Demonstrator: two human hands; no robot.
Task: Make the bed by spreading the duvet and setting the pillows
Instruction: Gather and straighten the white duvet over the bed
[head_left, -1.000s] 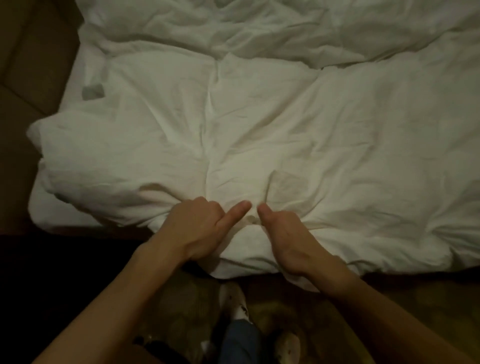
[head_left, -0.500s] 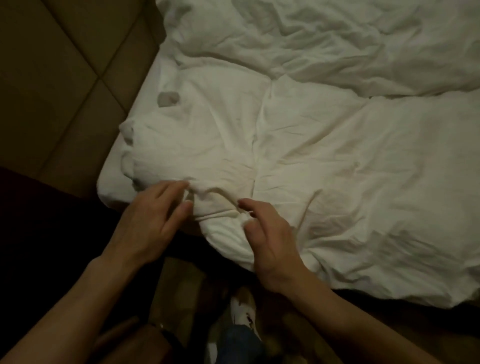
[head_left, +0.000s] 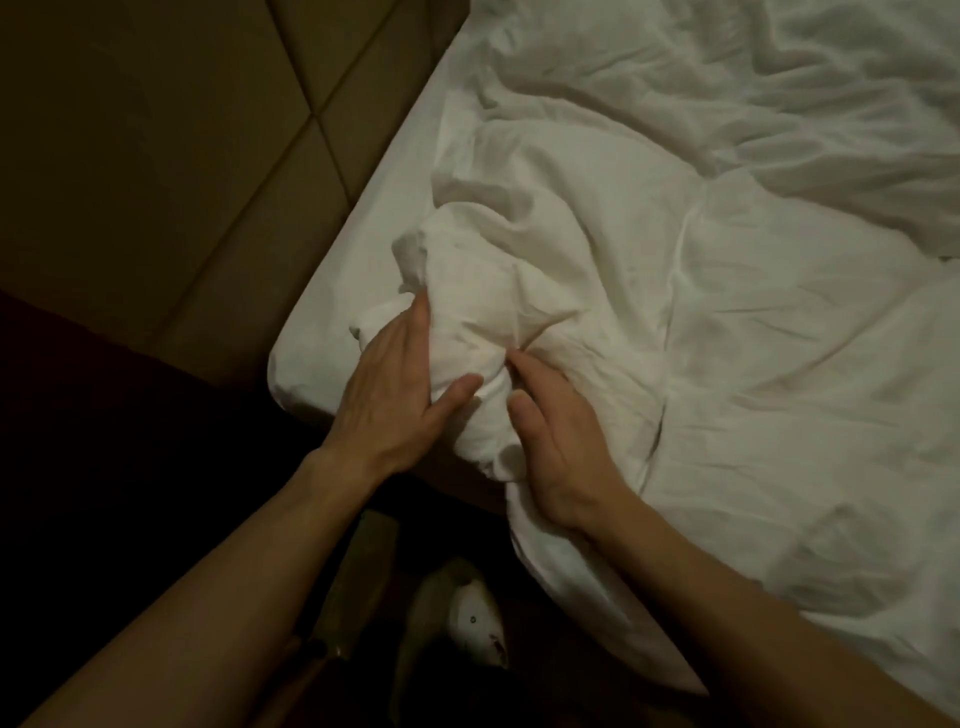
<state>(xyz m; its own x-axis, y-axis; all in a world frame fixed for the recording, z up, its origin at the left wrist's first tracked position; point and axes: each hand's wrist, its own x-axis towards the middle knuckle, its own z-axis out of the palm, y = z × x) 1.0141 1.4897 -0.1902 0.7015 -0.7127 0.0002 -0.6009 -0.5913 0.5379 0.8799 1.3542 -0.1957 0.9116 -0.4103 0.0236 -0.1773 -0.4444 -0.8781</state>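
Note:
The white duvet lies crumpled over the bed and fills the right of the view. Its near left corner is bunched into a lump at the mattress corner. My left hand lies against the left side of that lump, fingers straight and thumb spread under it. My right hand presses on the lump's right side with the index finger straight; its other fingers are hidden in a fold. No pillow is in view.
The bare sheeted mattress corner shows left of the lump. A brown padded headboard fills the upper left. Below are dark floor and a foot in a light slipper.
The view has shifted left toward the mattress corner. Both hands let go of the duvet's edge and moved to its corner, which is now bunched up between them.

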